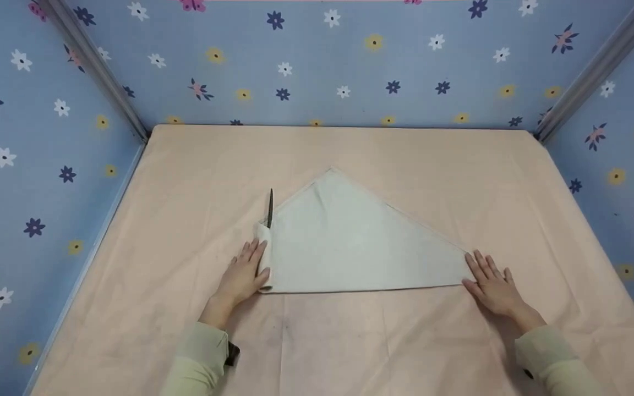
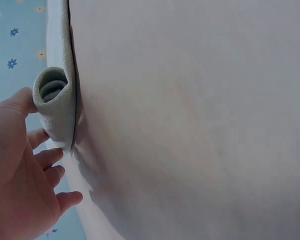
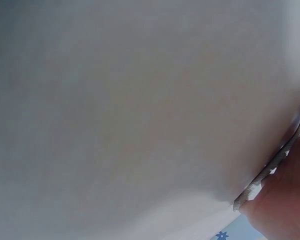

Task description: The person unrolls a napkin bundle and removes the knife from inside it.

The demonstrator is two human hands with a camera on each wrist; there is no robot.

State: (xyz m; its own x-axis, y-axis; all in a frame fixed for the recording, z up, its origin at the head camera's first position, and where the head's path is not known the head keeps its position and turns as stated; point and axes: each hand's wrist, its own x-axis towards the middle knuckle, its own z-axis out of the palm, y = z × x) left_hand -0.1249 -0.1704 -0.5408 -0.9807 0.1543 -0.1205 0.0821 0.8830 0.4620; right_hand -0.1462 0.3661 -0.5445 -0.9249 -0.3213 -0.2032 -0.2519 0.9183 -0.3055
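A pale grey-green cloth [image 1: 361, 236] lies on the table, folded to a peak at its far side. Its left edge is wound into a roll [image 2: 57, 112], whose spiral end shows in the left wrist view. From the far end of this roll a thin dark pointed piece [image 1: 270, 209] sticks out. My left hand [image 1: 242, 272] rests along the roll with fingers extended and the thumb against its near end. Flat fingers of my right hand [image 1: 492, 286] press on the cloth's right corner. In the right wrist view, that hand's thumb side [image 3: 285, 195] is at the cloth edge.
A pinkish-beige cover [image 1: 339, 352] with light creases spreads over the table. Blue flowered panels [image 1: 317, 60] stand at the back and both sides, with grey posts [image 1: 597, 71] at the back corners. A small black item [image 1: 232, 353] shows at the left cuff.
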